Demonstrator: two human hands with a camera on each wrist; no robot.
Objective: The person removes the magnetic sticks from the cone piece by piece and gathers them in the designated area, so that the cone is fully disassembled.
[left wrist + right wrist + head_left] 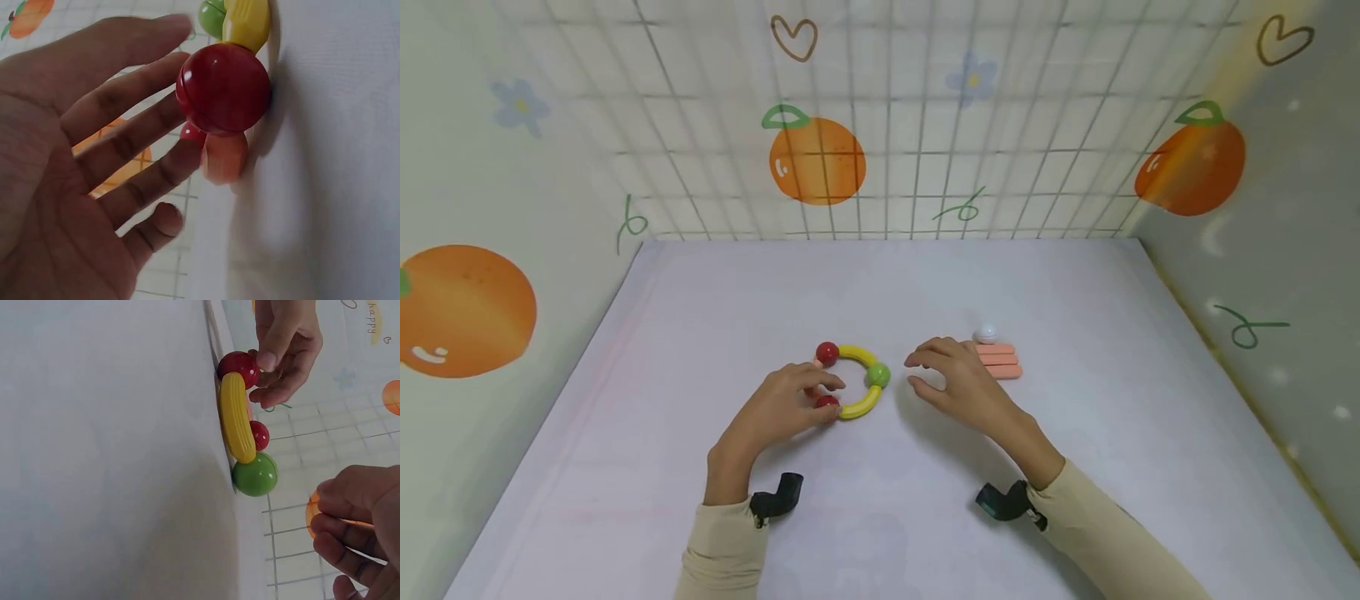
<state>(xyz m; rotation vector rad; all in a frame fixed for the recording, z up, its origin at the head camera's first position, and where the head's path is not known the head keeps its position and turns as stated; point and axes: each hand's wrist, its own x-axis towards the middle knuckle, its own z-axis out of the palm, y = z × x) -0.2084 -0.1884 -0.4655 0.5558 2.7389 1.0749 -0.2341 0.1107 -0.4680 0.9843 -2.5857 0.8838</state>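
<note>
Ring of glossy balls and curved bars point(868, 402), toy-like, lies on white cloth-covered table point(880, 525), roughly mid-table, between the hands. Head view: far red ball point(827, 353) and near red ball point(827, 402) on ring's left side, shiny green ball point(877, 376) on its right, two curved yellow bars point(861, 407) linking red to green. Left hand point(781, 406) is over ring's left side, fingers loosely bent, thumb at near red ball; contact not certain from here. Right hand point(958, 383) is right of green ball with a gap, thumb and index apart, nothing held. Flat peach-coloured sticks point(1000, 361) sit just past right hand, partly covered by it; small white ball point(987, 334) beside them. Left wrist view: left hand spread wide, no grip on near red ball, fingertips right by it; whether they touch, can't tell. Faceted peach-orange bar point(224, 161) joins that ball opposite the yellow. Right wrist view: ring seen edge-on, resting on the cloth; left hand at the red end, right hand loosely curved, unloaded, apart from green ball.
</note>
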